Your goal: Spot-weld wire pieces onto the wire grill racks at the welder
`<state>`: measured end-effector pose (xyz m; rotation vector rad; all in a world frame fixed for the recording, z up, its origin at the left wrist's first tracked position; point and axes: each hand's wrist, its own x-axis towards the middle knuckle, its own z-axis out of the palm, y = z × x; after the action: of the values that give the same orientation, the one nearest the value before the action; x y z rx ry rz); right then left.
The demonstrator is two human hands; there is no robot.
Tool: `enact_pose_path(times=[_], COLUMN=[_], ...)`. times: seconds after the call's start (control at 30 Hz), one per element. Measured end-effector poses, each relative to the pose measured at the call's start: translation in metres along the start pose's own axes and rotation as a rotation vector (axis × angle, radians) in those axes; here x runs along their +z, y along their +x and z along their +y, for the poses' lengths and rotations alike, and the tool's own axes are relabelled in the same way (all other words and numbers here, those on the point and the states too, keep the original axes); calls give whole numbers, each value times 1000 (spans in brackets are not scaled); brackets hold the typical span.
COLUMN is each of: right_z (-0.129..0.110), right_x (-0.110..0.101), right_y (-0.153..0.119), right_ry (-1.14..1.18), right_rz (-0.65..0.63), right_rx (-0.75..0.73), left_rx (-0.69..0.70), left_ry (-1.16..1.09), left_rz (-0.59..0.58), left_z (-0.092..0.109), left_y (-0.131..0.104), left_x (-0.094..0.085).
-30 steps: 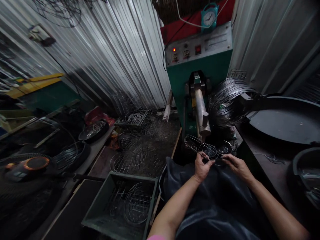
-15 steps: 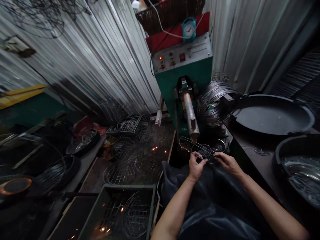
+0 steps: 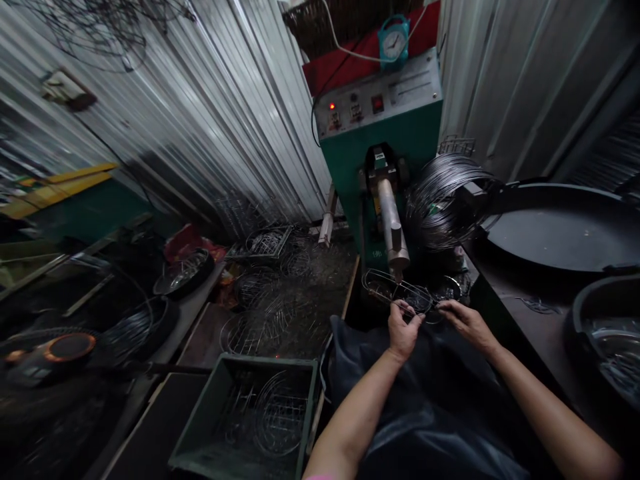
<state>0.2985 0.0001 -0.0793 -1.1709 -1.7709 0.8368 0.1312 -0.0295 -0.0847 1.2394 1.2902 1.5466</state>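
Observation:
Both my hands are at a thin wire frame (image 3: pixel 376 283) with a rounded left end, which lies under the tip of the metal arm (image 3: pixel 393 223) of a green machine (image 3: pixel 337 160). The fingers of my left hand (image 3: pixel 403 331) are closed on the near side of the frame. At the frame's right end, my right hand (image 3: pixel 470 325) pinches the wire between thumb and fingers. Fine detail at the fingertips is dark and hard to make out. A dark apron (image 3: pixel 415 413) covers my lap just below the hands.
A wire coil (image 3: pixel 445 200) stands right of the machine. Farther right are a large black pan (image 3: pixel 555 233) and a round tub (image 3: pixel 580 320) with metal parts. A green crate (image 3: pixel 197 427) holding wire racks sits at lower left. Wire pieces litter the floor (image 3: pixel 320 293).
The view has shifted, so the machine and hands appear slightly farther right. Bright sparks over the floor and crate have mostly gone. Both hands keep their hold on the wire frame.

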Motion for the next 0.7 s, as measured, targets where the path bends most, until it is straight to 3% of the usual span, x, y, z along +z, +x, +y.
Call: enact_pose_path(times=[0.23,0.37,0.7], right_z=[-8,-23,-59], right_x=[-7,-9,12], right_y=[-7,-12,29], right_ry=[8,-13,-124], right_rz=[-7,-28,-55], right_rx=[49,-12,-200], left_rx=[-45,-93,-202], left_ry=[-30,-143,-490], left_rz=[-20,-16,128], left_z=[11,16,13], left_y=[-4,-7,13], left_x=[2,-4,-18])
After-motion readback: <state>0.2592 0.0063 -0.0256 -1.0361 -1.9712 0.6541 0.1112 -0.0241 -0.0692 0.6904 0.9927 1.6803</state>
